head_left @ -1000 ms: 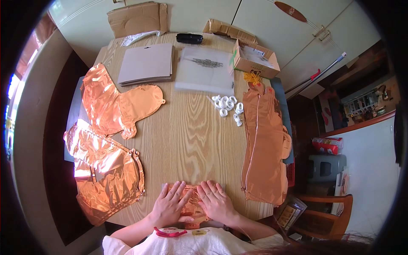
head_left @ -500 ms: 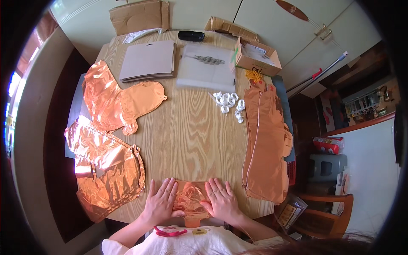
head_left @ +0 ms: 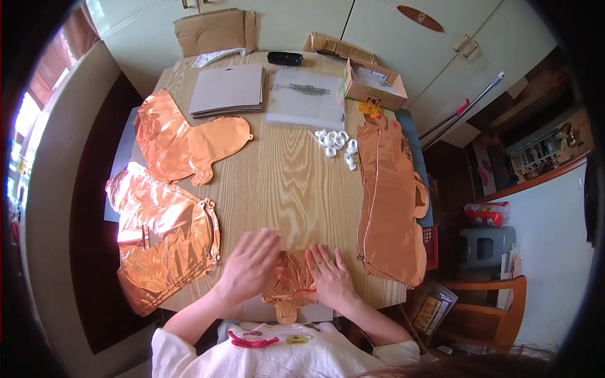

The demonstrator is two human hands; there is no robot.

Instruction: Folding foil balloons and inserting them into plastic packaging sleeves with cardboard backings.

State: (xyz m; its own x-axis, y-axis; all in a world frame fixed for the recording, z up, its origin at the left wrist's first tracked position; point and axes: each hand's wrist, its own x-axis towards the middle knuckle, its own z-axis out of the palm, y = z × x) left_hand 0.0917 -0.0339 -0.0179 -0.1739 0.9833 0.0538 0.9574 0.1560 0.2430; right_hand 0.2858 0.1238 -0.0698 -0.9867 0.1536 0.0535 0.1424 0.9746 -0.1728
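Observation:
A small folded copper foil balloon [head_left: 290, 285] lies at the near edge of the wooden table [head_left: 283, 183]. My right hand [head_left: 329, 277] lies flat on its right side, fingers together and pressing down. My left hand [head_left: 251, 264] hovers over its left side with fingers spread, blurred by motion. The balloon's neck sticks out over the table edge toward me.
Flat copper foil balloons lie at the left [head_left: 183, 142], the near left [head_left: 164, 246] and the right [head_left: 391, 201]. Several white plastic clips [head_left: 337, 143] sit in the middle. Grey card sheets [head_left: 228, 91], a clear plastic bag [head_left: 307, 97] and an open cardboard box [head_left: 373, 85] stand at the far side.
My left hand has lifted and swept left and upward off the folded balloon. My right hand has stayed pressed on the balloon.

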